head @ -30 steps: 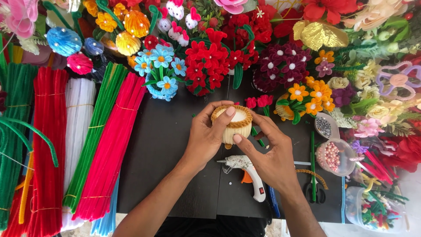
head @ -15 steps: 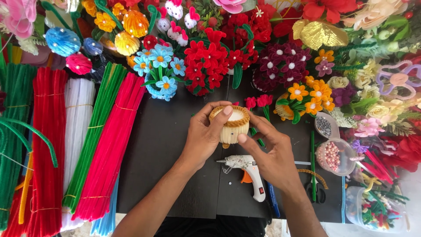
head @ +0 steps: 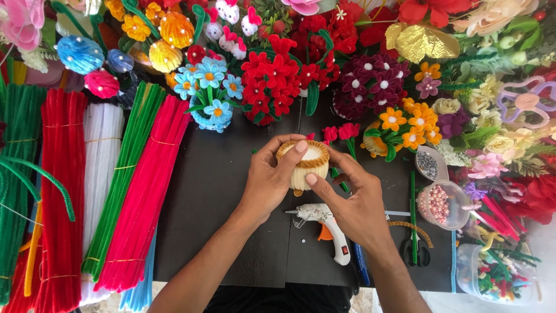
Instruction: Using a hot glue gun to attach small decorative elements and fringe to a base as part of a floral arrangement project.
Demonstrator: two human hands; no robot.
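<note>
A craft workshop: bundled pipe cleaners [head: 145, 191], finished fuzzy flowers [head: 272, 84], a glue gun [head: 324, 223] and bead tubs [head: 443, 204] crowd the dark counter [head: 214, 191].

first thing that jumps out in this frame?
The wall of bright craft flowers across the top, above all the red cluster at centre. Next, the bundles of fuzzy stems on the left: red, white, green and pink. At centre, the left hand and right hand hold a small cream basket above a white glue gun.
</note>
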